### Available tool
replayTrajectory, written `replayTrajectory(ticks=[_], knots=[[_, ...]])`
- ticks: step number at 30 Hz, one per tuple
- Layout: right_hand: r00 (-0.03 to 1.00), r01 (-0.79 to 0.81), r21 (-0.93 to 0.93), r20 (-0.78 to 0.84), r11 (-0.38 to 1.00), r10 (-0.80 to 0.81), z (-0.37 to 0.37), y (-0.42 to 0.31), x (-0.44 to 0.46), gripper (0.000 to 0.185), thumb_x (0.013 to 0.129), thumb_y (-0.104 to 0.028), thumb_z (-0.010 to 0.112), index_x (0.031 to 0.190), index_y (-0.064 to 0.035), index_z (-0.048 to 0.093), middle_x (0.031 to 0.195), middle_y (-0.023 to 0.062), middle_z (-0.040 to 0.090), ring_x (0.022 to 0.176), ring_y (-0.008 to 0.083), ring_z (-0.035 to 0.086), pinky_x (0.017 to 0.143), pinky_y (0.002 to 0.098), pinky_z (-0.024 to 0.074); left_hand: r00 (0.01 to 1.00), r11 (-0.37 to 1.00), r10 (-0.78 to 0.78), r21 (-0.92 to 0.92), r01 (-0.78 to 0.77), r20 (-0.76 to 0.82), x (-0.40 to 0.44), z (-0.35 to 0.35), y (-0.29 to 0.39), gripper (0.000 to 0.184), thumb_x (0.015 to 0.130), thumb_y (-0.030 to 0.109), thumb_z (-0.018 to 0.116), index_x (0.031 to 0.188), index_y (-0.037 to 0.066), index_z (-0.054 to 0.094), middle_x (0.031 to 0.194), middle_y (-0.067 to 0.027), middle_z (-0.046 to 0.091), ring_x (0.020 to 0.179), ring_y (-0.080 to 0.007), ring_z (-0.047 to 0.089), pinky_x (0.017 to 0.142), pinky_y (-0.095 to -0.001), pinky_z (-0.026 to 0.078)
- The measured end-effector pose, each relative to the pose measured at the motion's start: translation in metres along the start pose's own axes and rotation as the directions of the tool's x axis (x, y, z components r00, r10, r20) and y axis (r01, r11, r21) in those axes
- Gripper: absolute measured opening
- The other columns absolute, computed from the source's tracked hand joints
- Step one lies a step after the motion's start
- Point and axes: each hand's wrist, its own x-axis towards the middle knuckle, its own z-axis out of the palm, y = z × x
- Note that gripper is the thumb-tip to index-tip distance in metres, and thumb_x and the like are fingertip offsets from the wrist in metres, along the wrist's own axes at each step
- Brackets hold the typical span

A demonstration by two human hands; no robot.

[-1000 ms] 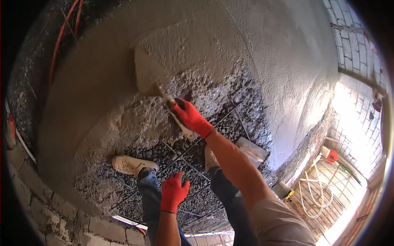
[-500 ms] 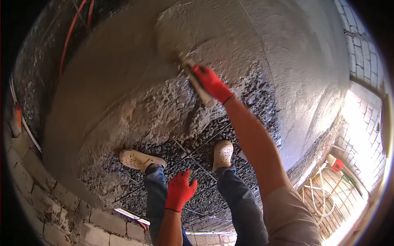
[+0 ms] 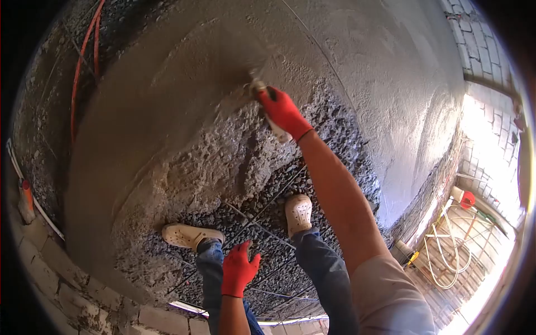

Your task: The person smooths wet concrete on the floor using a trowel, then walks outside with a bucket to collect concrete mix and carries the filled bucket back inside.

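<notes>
My right hand (image 3: 283,114), in a red glove, grips the handle of a trowel (image 3: 258,86). Motion blurs the trowel's blade, which lies on wet grey concrete (image 3: 184,72) out in front of me; its outline cannot be made out. Below the trowel the smooth surface gives way to rough, lumpy concrete (image 3: 206,159). My left hand (image 3: 240,271), also red-gloved, hangs over my left leg with its fingers loosely apart and nothing in them.
My feet in beige clogs (image 3: 298,213) stand on gravel crossed by thin steel bars (image 3: 254,220). A block wall (image 3: 47,262) runs along the lower left. Orange tubing (image 3: 78,72) lies at upper left. At right are a brick wall (image 3: 483,47) and a coiled pale hose (image 3: 449,262).
The view has shifted, so the far concrete and orange tubing sit further left. My right hand has swept the trowel rightward over the concrete. My left hand stays low by my leg.
</notes>
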Motion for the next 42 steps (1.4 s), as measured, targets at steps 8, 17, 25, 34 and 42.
replayTrajectory(ticks=[8, 17, 25, 34, 42], knots=[[0.953, -0.252, 0.636, 0.032, 0.729, 0.301, -0.054, 0.042, -0.064, 0.033, 0.098, -0.036, 0.048, 0.107, -0.0069, 0.06, 0.07, 0.0058, 0.058, 0.051, 0.0168, 0.055, 0.045, 0.0331, 0.0459, 1.0, 1.0, 0.003, 0.002, -0.003, -0.004, -0.001, -0.011, -0.001, 0.049, 0.081, 0.032, 0.067, 0.121, 0.006, 0.056, 0.114, -0.0166, 0.062, 0.107, -0.0345, 0.058, 0.092, -0.0425, 0.046], [0.982, -0.095, 0.539, -0.088, 0.837, 0.168, 0.069, -0.006, 0.008, 0.034, 0.097, -0.034, 0.051, 0.104, -0.0026, 0.061, 0.079, 0.0038, 0.06, 0.061, 0.0124, 0.054, 0.053, 0.0293, 0.0465, 0.999, 0.999, -0.049, 0.002, 0.049, -0.005, -0.004, -0.023, -0.003, 0.049, 0.082, 0.034, 0.066, 0.122, 0.008, 0.055, 0.115, -0.0158, 0.062, 0.109, -0.0337, 0.058, 0.092, -0.0426, 0.046], [0.996, 0.032, -0.059, 0.086, 0.998, -0.027, 0.144, -0.082, 0.012, 0.046, 0.09, -0.042, 0.057, 0.1, 0.0023, 0.059, 0.073, 0.0172, 0.065, 0.07, 0.0303, 0.067, 0.063, 0.0387, 0.0508, 0.998, 0.999, 0.03, -0.028, -0.032, -0.063, -0.005, -0.02, -0.012, 0.047, 0.081, 0.031, 0.067, 0.12, 0.006, 0.055, 0.112, -0.0168, 0.062, 0.105, -0.0351, 0.058, 0.09, -0.0435, 0.046], [0.956, -0.216, 0.116, -0.175, 0.969, 0.234, 0.032, 0.001, -0.067, 0.038, 0.093, -0.032, 0.058, 0.112, 0.0005, 0.056, 0.081, 0.0094, 0.065, 0.068, 0.0162, 0.061, 0.059, 0.0324, 0.0498, 0.999, 1.0, 0.022, -0.011, -0.022, -0.038, -0.004, -0.021, -0.012, 0.048, 0.081, 0.027, 0.068, 0.121, 0.005, 0.054, 0.115, -0.018, 0.061, 0.107, -0.0368, 0.057, 0.09, -0.0434, 0.046], [0.831, -0.168, 0.609, -0.335, 0.775, 0.444, -0.03, 0.05, -0.134, 0.025, 0.098, -0.034, 0.048, 0.096, -0.0094, 0.054, 0.071, 0.0034, 0.058, 0.052, 0.0134, 0.053, 0.046, 0.0292, 0.045, 1.0, 1.0, 0.007, -0.002, -0.007, -0.007, -0.006, -0.022, -0.014, 0.047, 0.081, 0.028, 0.067, 0.121, 0.005, 0.055, 0.114, -0.0166, 0.061, 0.107, -0.0358, 0.057, 0.091, -0.0421, 0.046]])
